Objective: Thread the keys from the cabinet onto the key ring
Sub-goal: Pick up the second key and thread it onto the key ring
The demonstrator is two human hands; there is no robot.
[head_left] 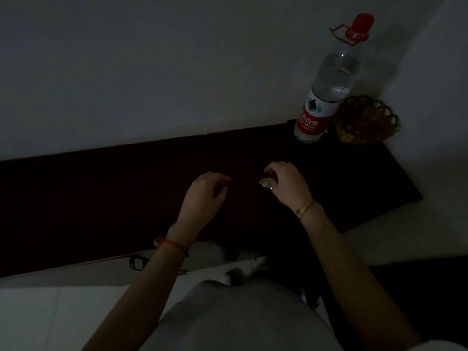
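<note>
The scene is very dark. Both my hands hover over the dark red cabinet top (101, 193). My right hand (288, 183) is curled around a small pale metallic thing, apparently the keys and key ring (264, 183), which shows at its fingertips. My left hand (206, 192) is a short way to the left of it, fingers loosely curled and apart, with nothing visible in it. Any keys lying on the cabinet top are lost in the dark.
A large water bottle (326, 92) with a red cap stands at the cabinet's back right, next to a woven basket (367, 120). A white wall runs behind. The cabinet's front edge and a drawer handle (138, 263) are below my left wrist.
</note>
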